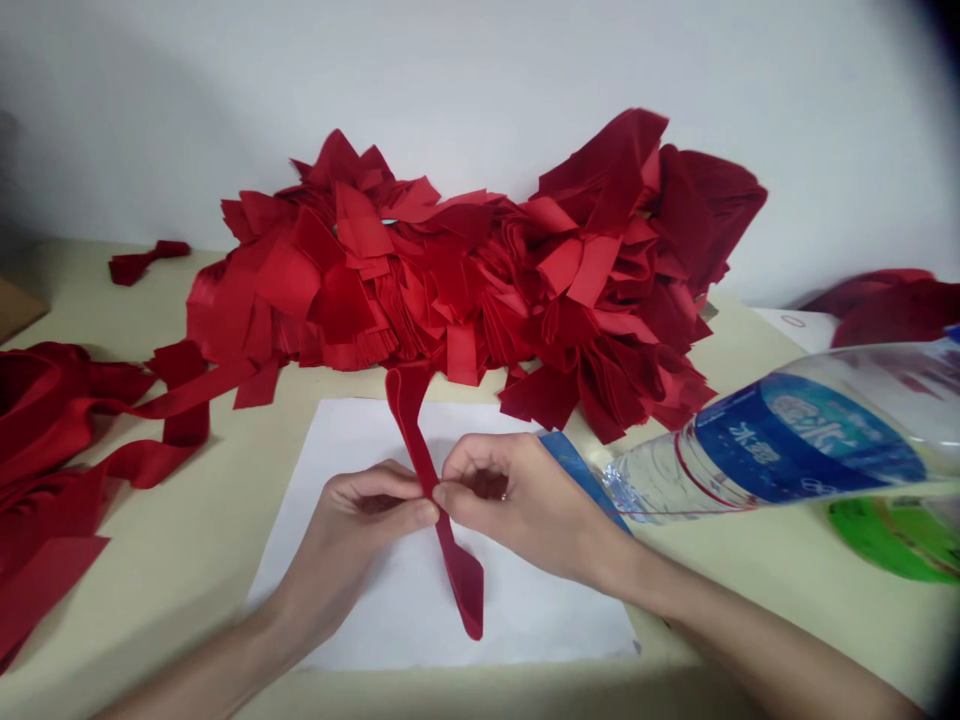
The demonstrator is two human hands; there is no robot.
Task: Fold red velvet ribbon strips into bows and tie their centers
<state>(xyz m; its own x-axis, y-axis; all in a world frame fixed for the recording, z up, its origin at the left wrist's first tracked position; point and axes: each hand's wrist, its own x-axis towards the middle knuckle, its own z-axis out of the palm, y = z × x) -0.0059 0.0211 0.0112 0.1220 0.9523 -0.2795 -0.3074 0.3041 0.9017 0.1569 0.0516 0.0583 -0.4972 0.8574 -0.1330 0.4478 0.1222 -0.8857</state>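
Note:
Over a white sheet of paper (pixel 352 580) on the table, both hands pinch one narrow red fabric strip (pixel 457 575). My left hand (pixel 360 530) grips it from the left with thumb and forefinger closed. My right hand (pixel 517 505) grips it from the right at the same spot, fingers curled. The strip runs from the red pile down to a rounded end near the paper's front edge.
A big heap of folded red fabric pieces (pixel 480 280) fills the back of the beige table (pixel 187 560). Long red ribbons (pixel 67 450) lie at left. A clear water bottle with a blue label (pixel 795 440) lies at right, a green object (pixel 900 535) behind it.

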